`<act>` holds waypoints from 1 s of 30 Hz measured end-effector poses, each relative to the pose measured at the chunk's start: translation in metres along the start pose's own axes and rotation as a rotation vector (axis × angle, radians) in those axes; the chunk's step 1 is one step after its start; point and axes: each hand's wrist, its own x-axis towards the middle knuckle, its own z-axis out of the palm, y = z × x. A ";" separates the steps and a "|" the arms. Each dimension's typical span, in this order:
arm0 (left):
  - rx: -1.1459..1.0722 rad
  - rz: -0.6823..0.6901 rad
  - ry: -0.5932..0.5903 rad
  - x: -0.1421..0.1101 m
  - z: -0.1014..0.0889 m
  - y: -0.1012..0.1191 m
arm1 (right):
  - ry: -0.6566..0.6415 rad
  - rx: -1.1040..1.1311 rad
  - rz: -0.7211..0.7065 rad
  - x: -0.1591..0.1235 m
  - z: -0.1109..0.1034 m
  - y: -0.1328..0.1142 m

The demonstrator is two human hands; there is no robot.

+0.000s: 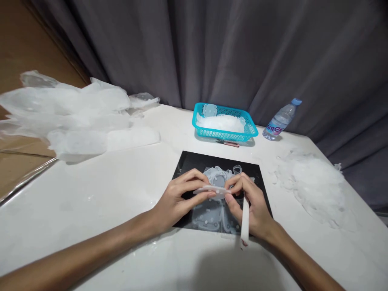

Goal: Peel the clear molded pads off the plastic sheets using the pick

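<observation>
My left hand (184,198) is closed, pinching a thin translucent white plastic piece (216,190) between thumb and fingers. At the piece's right end, the fingertips of my right hand (247,198) are closed on its edge. A white stick-like tool (245,222) with a dark reddish mark at its lower end is also tucked in my right hand; its other end is hidden. Both hands are over a black mat (189,161). On that mat lie flat translucent plastic pieces (207,214) and curled plastic scraps (216,173), partly covered by my hands.
A blue basket (209,132) of translucent pieces stands at the back, with small pink-handled snips (230,143) before it. A water bottle (280,121) stands right of it. Heaped translucent plastic (81,109) lies left, and a pile of plastic scraps (318,186) lies right on the white table (106,194).
</observation>
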 end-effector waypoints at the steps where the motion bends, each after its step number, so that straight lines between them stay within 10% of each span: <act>1: -0.004 -0.007 0.000 0.000 0.000 -0.001 | 0.003 -0.006 -0.016 0.000 0.000 0.000; 16: -0.193 -0.185 -0.100 0.010 -0.004 -0.012 | 0.004 -0.089 -0.178 0.005 -0.006 -0.014; 30: 0.018 0.027 -0.113 0.003 -0.001 0.002 | -0.132 -0.047 -0.053 0.012 -0.014 -0.017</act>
